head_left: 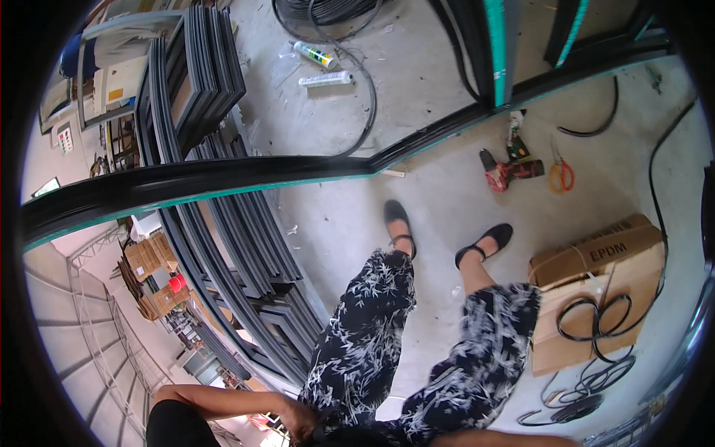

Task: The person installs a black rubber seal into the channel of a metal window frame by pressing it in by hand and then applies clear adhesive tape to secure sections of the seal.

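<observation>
My left hand (299, 422) rests at my waist by the lower edge, its arm bent. Its fingers are hidden against dark cloth, so I cannot tell if they are closed. A strip of my right arm (506, 438) shows along the lower edge; the fingers of that hand do not show. Ahead of my feet, a long black frame (246, 176) edged in teal crosses the view. On the floor beyond my right foot lie a red and black cordless drill (500, 173) and scissors (562, 177) with red and orange handles.
Stacked dark grey frames (231, 246) line the left side. To the right, a flattened cardboard box (555, 328) has a black rubber strip (622, 328) looped over it. Two sealant tubes (326, 79) and a coil of black cord (328, 9) lie beyond the long frame.
</observation>
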Demonstrator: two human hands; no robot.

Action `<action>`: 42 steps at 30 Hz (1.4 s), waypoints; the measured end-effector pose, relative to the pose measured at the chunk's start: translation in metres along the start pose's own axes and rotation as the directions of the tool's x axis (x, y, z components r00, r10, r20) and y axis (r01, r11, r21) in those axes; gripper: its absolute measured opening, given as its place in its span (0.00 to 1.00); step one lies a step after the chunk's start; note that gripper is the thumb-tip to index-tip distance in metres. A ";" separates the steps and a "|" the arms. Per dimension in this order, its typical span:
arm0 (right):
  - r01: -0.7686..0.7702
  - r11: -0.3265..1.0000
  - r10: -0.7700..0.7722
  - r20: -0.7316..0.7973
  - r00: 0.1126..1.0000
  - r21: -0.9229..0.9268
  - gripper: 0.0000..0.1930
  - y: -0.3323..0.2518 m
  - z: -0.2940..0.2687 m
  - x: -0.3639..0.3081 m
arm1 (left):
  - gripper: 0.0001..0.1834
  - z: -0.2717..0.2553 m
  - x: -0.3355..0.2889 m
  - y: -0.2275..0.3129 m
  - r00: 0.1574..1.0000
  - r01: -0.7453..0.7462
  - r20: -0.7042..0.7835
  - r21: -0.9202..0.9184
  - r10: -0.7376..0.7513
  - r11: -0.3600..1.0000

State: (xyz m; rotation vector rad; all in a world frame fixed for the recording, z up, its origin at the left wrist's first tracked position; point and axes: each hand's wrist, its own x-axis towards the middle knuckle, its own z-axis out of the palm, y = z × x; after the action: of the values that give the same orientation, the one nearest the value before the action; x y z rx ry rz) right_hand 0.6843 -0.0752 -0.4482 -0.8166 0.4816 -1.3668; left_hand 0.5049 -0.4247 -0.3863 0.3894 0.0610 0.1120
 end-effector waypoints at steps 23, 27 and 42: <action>-0.370 0.898 -0.010 -0.851 0.525 -0.239 0.18 0.197 -0.608 -0.014 | 0.10 -0.536 -0.288 -0.039 -0.572 0.756 -0.738 -0.305 0.358 0.579; -0.488 0.824 -0.002 -0.862 0.507 -0.289 0.18 0.209 -0.588 -0.029 | 0.13 -0.519 -0.258 -0.034 -0.420 0.802 -0.836 -0.161 0.353 0.575; -0.428 0.831 -0.045 -0.810 0.585 -0.355 0.16 0.164 -0.600 0.017 | 0.09 -0.537 -0.252 -0.060 -0.477 0.868 -0.879 -0.474 -0.018 0.151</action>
State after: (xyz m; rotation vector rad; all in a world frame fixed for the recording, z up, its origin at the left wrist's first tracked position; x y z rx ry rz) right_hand 0.3587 -0.2292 -0.9552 -0.4855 1.6895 -1.3417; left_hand 0.2178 -0.3090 -0.8952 0.8968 2.0224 -1.0819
